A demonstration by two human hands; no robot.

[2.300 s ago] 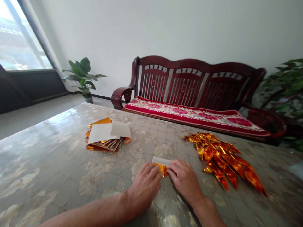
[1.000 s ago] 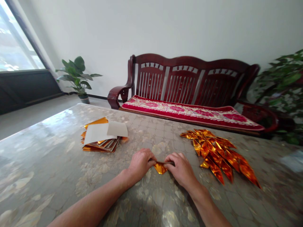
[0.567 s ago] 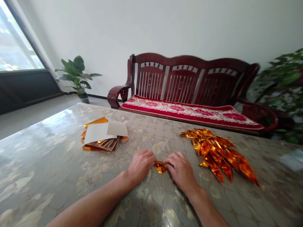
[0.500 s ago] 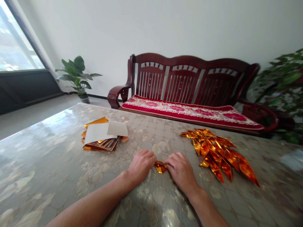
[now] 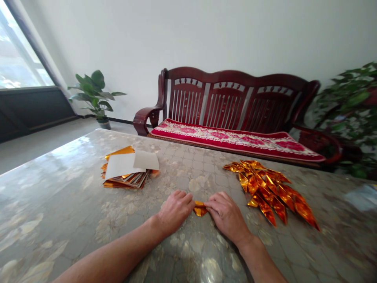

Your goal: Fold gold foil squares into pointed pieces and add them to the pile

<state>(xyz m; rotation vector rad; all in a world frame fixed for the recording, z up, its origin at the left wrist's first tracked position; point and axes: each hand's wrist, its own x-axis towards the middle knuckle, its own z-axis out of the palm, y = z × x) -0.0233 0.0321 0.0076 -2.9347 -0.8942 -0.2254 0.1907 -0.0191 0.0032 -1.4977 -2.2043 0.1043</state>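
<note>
A small folded piece of gold foil paper (image 5: 200,208) lies on the table (image 5: 59,204) between my two hands. My left hand (image 5: 174,212) has its fingers curled and pinches the paper's left end. My right hand (image 5: 227,215) is closed too, its fingertips pressing the paper's right end. Most of the paper is hidden under my fingers. A stack of flat gold and white sheets (image 5: 129,169) sits to the far left of my hands. A pile of folded gold foil pieces (image 5: 269,190) lies to the right.
Beyond the table stands a dark wooden bench (image 5: 235,106) with a red patterned cushion (image 5: 235,139). A potted plant (image 5: 96,96) is by the window at the left, and another leafy plant (image 5: 352,114) at the right.
The white strip seen at first has been folded away; only a small gold piece shows. My hands curled up, then settled lower, pressing the paper flatter on the table.
</note>
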